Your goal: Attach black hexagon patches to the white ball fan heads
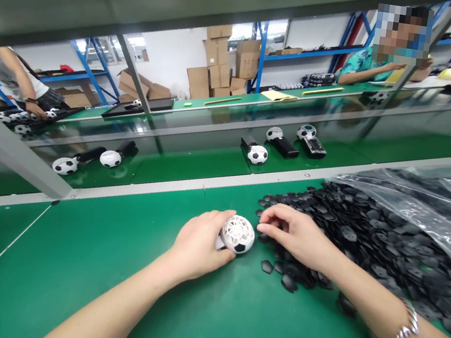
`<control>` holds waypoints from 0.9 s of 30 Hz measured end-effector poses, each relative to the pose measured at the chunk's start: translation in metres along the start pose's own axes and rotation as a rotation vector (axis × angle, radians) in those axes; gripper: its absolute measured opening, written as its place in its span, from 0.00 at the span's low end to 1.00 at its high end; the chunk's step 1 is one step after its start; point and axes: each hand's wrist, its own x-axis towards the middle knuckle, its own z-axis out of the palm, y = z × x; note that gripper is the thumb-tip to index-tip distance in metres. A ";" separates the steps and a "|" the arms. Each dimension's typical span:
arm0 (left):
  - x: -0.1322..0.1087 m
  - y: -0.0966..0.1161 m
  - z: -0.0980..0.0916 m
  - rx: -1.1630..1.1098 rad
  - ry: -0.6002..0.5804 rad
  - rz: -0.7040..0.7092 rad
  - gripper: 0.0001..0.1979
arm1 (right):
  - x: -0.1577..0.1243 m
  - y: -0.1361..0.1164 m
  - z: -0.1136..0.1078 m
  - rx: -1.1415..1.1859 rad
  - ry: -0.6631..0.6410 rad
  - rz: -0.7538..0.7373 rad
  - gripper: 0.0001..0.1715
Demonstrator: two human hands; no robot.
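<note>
My left hand (202,241) is wrapped round a white football-shaped housing (238,233) low over the green worktop. Its rounded top has an open lattice with white gaps, and a black pentagon shows on its near side. Just right of it is my right hand (290,231), thumb and forefinger brought together in a pinch. Whatever lies between those fingertips is too small to make out. Beneath and behind the right hand spreads a heap of black pentagon pieces (350,234), with a few loose ones at its near left edge.
Beyond a metal rail, a green conveyor (192,167) carries several football-topped devices (257,154) with black handles. A clear plastic bag (422,202) lies over the heap. One co-worker (361,65) sits across at right; another's arm (22,76) reaches in at left. A slanted post (14,145) stands left.
</note>
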 end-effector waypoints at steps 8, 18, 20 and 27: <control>0.004 -0.007 0.002 0.105 -0.009 0.078 0.37 | -0.005 0.002 -0.003 -0.519 -0.109 -0.041 0.06; 0.004 -0.008 -0.001 0.078 -0.026 0.107 0.37 | -0.015 -0.012 0.010 -0.970 -0.170 -0.262 0.05; 0.004 -0.009 -0.001 0.060 -0.030 0.127 0.37 | -0.013 -0.010 0.011 -0.965 -0.131 -0.281 0.05; 0.003 -0.015 -0.001 0.017 -0.050 0.171 0.38 | -0.017 -0.006 0.008 -0.521 -0.009 -0.380 0.07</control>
